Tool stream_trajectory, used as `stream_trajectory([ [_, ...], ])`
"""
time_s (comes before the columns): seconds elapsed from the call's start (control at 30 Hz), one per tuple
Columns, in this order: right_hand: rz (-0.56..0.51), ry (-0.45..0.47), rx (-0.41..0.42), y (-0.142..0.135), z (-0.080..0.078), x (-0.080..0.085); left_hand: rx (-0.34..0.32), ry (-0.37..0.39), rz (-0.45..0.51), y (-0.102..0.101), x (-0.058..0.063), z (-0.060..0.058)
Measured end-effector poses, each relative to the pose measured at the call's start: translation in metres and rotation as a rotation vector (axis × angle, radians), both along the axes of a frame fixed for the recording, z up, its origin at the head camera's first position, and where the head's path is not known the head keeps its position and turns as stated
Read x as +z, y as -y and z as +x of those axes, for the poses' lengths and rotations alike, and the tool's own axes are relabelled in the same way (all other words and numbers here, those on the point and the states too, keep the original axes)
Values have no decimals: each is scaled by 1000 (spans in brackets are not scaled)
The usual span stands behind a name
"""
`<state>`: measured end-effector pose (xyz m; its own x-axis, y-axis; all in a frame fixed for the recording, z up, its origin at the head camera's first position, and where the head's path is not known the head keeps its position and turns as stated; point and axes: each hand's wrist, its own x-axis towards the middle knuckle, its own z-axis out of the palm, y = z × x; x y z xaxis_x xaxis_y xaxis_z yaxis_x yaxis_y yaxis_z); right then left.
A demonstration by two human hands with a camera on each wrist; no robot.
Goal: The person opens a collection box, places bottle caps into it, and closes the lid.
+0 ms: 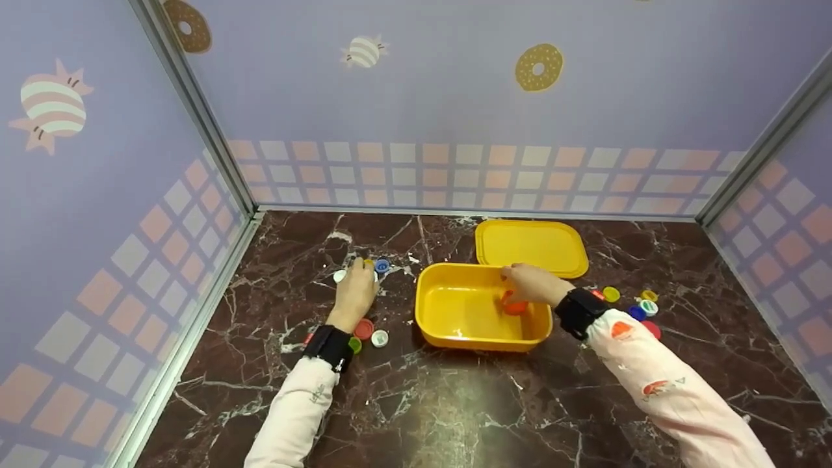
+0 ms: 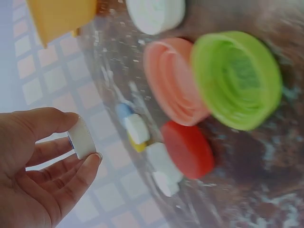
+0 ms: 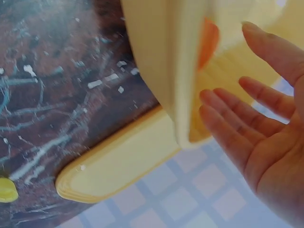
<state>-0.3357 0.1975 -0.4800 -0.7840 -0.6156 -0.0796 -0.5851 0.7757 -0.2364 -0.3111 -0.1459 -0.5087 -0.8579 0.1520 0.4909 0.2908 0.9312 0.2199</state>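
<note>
My left hand (image 1: 355, 294) pinches a white bottle cap (image 2: 82, 138) between thumb and fingertips, over the left group of caps. Near it are a blue cap (image 1: 381, 266), a salmon cap (image 1: 364, 329), a green cap (image 2: 237, 80) and a red cap (image 2: 189, 150). Over the right part of a yellow plastic box (image 1: 455, 340), my right hand (image 1: 534, 284) has its fingers spread and relaxed, with nothing between them in the right wrist view. An orange cap (image 1: 515, 307) is inside the box, below that hand.
Behind the box lies its yellow lid (image 1: 532, 248), flat on the dark marbled table. To the right are several more caps, among them a yellow cap (image 1: 611, 294) and a white cap (image 1: 648, 307). Patterned panels (image 1: 429, 97) enclose the table at the back and both sides.
</note>
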Motion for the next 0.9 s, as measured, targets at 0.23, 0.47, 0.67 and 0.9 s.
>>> stream_trajectory([
  [0.23,-88,-95,67,-11,5,22,-50,1,-29,-22,20,-1],
  [0.47,-127,-146,49,-25,11,37,-129,-45,-45,-48,34,-1],
  [0.67,-189,-201,5,-45,14,47,-190,-35,-74,-68,44,-4],
  [0.9,-229,-204,-87,-72,19,53,-219,6,-129,-84,44,-7],
])
